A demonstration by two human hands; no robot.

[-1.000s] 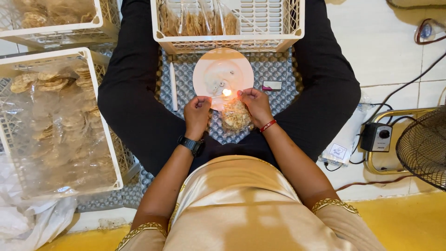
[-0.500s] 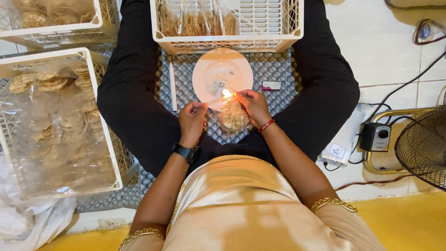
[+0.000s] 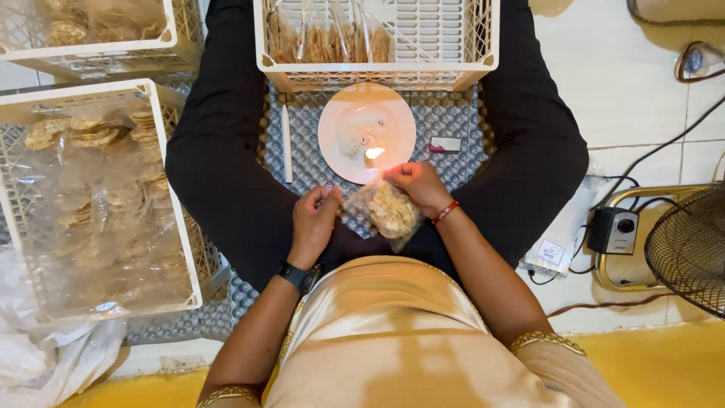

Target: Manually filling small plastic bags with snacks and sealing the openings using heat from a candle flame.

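Note:
I sit cross-legged on a patterned mat. My right hand (image 3: 414,186) and my left hand (image 3: 315,219) both pinch the top edge of a small clear bag of round crackers (image 3: 385,214). The bag's edge sits close to a candle flame (image 3: 374,153) burning on a white plate (image 3: 400,113) just beyond my hands. A black watch is on my left wrist and a red band on my right.
A white crate (image 3: 377,72) with sealed cracker bags stands behind the plate. On the left a large crate (image 3: 162,181) holds loose crackers in plastic. A spare white candle (image 3: 286,143) and a lighter (image 3: 445,144) lie on the mat. A fan (image 3: 691,245) and cables are at right.
My hands have drawn apart along the bag's top edge, the left moving lower left. The bag now hangs lower, a little nearer my lap.

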